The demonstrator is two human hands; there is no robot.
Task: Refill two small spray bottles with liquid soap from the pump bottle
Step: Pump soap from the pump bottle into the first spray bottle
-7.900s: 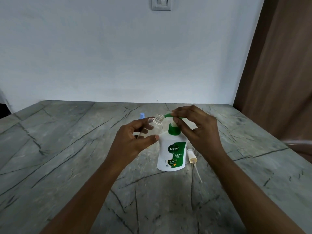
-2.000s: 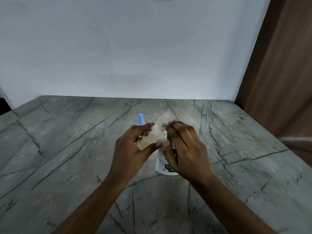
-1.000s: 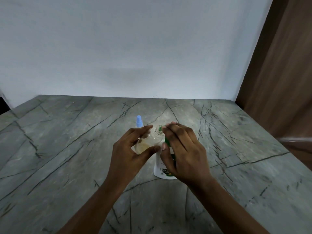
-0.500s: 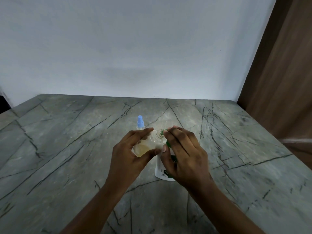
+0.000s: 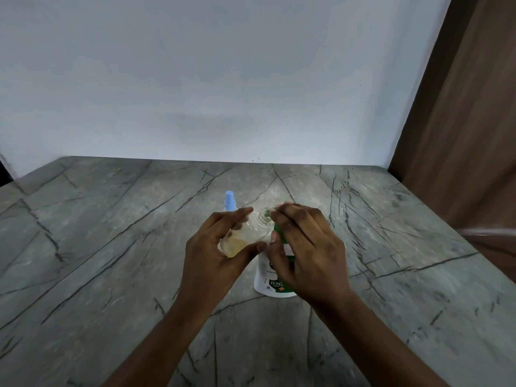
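At mid-table, raised just off the surface: clear spray btl (image 5: 245, 236), cap off, tilted w/ threaded neck pointing up and to the right. Partly filled w/ pale yellow liquid, pooled at the low end. Gripped round the body by L hand (image 5: 212, 255), thumb underneath, fingers curled over the top. Right at the neck opening: green spout (image 5: 266, 211) of the pump btl (image 5: 268, 283); cannot tell whether touching the rim. Pump btl upright on the table, white w/ green label, mostly hidden behind R hand (image 5: 304, 247). R hand laid over the pump head, fingers fairly straight and pressing down, thumb alongside the green collar. Hands close together, thumbs nearly touching. Just behind L hand's fingertips: blue-capped spray btl (image 5: 230, 201), upright, only the cap and a bit of shoulder visible. Underneath all: grey stone-look table (image 5: 111, 247) w/ dark vein lines. Beyond the far edge: plain white wall (image 5: 223, 79). At far right: brown wood panel (image 5: 460, 135).
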